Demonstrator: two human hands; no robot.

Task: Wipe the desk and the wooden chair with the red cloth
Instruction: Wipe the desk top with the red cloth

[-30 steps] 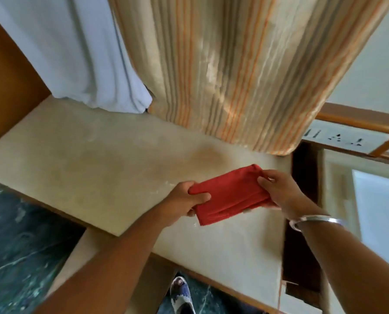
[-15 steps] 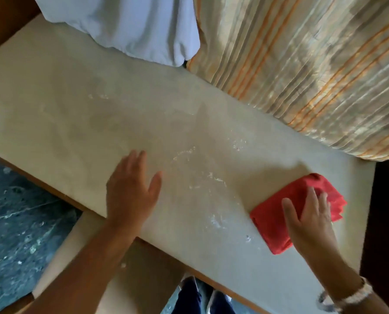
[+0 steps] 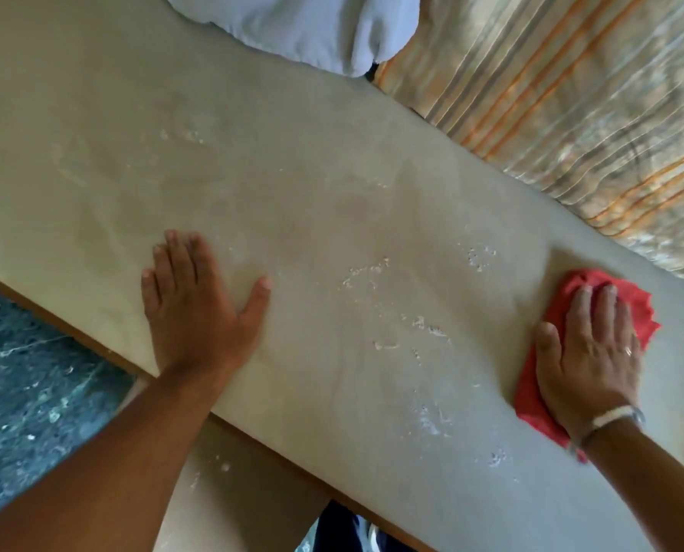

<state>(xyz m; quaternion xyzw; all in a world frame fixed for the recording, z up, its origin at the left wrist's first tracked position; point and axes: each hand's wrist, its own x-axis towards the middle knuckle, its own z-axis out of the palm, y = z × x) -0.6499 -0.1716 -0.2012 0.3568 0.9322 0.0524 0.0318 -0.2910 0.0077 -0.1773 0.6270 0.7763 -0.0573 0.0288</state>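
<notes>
1. We are bracing our left hand (image 3: 197,308) flat and empty on the long pale beige desk top (image 3: 332,201).
2. We are pressing the soft crumpled red cloth (image 3: 539,396) near the desk's right end under our flat right hand (image 3: 589,348). Palm down, not clenched.
3. The cloth is looking light and limp, probably bunching; pinning its middle seems best.
4. White crumbs (image 3: 366,272) are lying between our hands.

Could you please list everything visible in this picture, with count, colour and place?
desk: one, beige top, across the middle
white specks: scattered patches, mid-desk
red cloth: one, desk's right end, under right hand
striped curtain: one, beige and orange, upper right
white fabric: one, top centre
floor: dark green, lower left
bracelet: one, silver, right wrist
left hand: flat on desk
right hand: pressing cloth
</notes>
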